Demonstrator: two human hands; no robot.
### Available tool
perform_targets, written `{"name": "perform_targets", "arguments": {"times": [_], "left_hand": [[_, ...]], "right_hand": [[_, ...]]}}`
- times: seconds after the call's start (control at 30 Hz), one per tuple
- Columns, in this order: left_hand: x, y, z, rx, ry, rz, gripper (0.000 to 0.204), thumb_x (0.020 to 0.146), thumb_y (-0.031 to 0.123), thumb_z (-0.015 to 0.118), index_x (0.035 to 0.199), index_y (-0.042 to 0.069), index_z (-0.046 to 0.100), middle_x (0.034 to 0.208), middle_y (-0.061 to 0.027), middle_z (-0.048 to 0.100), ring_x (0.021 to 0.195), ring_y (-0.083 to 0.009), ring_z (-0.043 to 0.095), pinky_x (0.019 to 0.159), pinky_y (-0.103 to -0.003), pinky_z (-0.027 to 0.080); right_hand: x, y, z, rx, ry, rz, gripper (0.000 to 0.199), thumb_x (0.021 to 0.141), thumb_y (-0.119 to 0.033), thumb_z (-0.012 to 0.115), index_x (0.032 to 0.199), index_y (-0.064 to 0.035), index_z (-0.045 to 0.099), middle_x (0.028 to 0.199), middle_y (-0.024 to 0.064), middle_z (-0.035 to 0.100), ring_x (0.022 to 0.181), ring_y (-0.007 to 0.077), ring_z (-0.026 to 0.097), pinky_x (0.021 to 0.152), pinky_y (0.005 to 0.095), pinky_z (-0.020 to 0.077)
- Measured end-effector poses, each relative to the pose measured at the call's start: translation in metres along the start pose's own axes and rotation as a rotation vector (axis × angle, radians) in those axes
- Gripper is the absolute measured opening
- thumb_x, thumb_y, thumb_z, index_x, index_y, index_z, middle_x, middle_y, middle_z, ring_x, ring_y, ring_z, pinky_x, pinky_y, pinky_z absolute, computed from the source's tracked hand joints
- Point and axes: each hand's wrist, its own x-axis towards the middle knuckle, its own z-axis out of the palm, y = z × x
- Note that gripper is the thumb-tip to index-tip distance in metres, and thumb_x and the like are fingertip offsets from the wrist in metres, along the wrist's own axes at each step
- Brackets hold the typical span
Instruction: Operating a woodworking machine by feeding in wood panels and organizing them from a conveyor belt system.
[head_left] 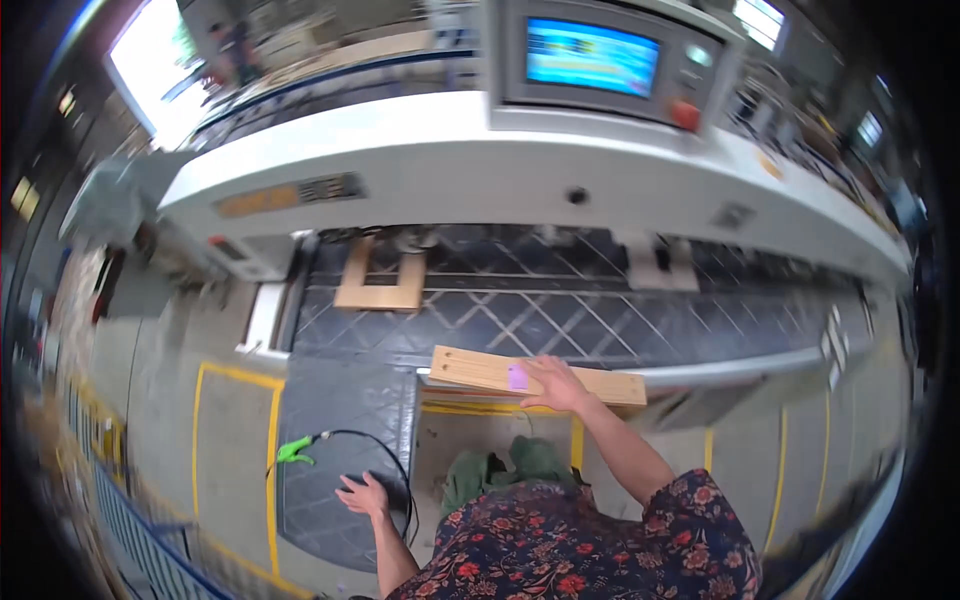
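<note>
A light wooden board (470,367) with small dark holes near its left end lies along the machine's front edge. My right hand (557,384) grips it near the middle, fingers across its upper face and thumb at the near side. Beside those fingertips a small pinkish-purple patch (517,377) shows on the wood. Over the dark side table (330,400), my left hand (366,496) is open and holds nothing, its fingers spread. A green air blow gun (295,451) on a black hose (395,460) lies to the left of that hand.
Above the dark machine bed (540,315) runs a long white beam (420,165) with a lit control screen (592,54) and a red button (685,115). A U-shaped wooden piece (380,296) sits on the bed at left. Yellow lines (273,470) mark the floor.
</note>
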Motion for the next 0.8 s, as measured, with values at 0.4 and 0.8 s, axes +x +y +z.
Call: {"name": "perform_targets", "arguments": {"times": [0.4,0.8], "left_hand": [[0.017,-0.044,-0.008,-0.071,0.226,-0.383,0.067,0.095,0.039,0.049,0.152,0.009,0.028,0.157,-0.0279,0.014,0.147,-0.0397,0.008,0.117,-0.057,0.005],[0.024,-0.023,-0.018,-0.063,0.357,-0.347,0.063,0.093,0.038,0.048,0.147,0.006,0.036,0.155,-0.0260,0.022,0.147,-0.0378,0.014,0.119,-0.055,0.002]], "right_hand": [[0.103,-0.006,0.023,-0.149,0.033,-0.159,0.086,0.065,-0.048,0.081,0.136,-0.0086,0.052,0.130,0.0227,0.050,0.122,0.0415,0.045,0.105,0.0494,0.0344],[0.140,0.030,0.084,-0.603,0.258,0.485,0.056,0.098,-0.039,0.042,0.135,0.0028,0.050,0.142,0.0250,0.044,0.135,0.0365,0.038,0.107,0.0483,0.0333]]}}
